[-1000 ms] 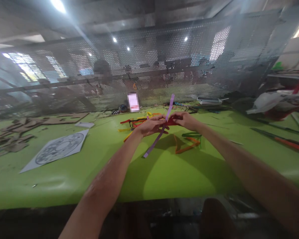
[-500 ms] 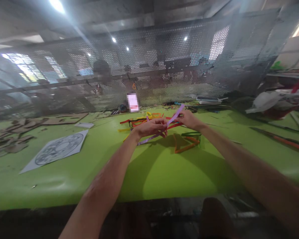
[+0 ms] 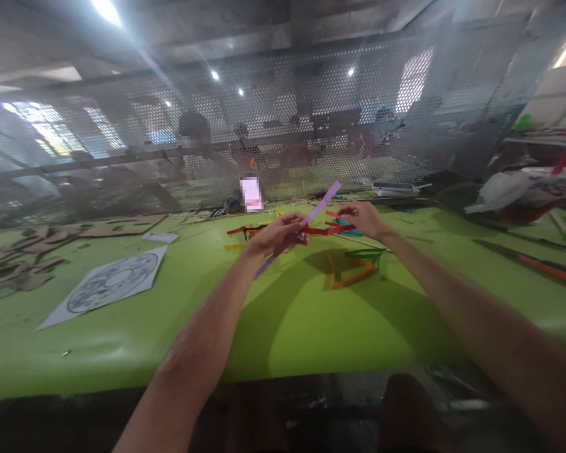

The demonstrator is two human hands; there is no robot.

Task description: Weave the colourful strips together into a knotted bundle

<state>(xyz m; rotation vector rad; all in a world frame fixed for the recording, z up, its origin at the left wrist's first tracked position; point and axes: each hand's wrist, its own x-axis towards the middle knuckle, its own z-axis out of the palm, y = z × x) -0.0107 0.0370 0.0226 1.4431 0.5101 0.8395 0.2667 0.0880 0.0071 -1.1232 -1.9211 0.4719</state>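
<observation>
My left hand [image 3: 283,234] is closed on a flat purple strip [image 3: 324,201], which slants from lower left to upper right through the fingers. A red strip [image 3: 317,231] runs from beside the left fingers toward my right hand [image 3: 359,218]. The right hand's fingers are pinched at the end of a red strip, above the table. Behind that hand shows a bit of a blue strip [image 3: 343,222]. Below the hands lie bent orange strips [image 3: 356,279] and green strips [image 3: 364,253]. More red, black and yellow strips [image 3: 233,246] lie behind the left hand, partly hidden by it.
On the green table [image 3: 287,340] a paper with a printed ring design [image 3: 113,283] and brown cardboard scraps [image 3: 38,248] lie to the left. A perforated metal screen [image 3: 283,126] closes off the back. Long dark and orange rods [image 3: 547,265] and a plastic bag [image 3: 514,192] sit at right.
My right hand has let go of the purple strip and moved slightly right, now pinching a red strip. My left hand has shifted a little left, keeping the purple strip.
</observation>
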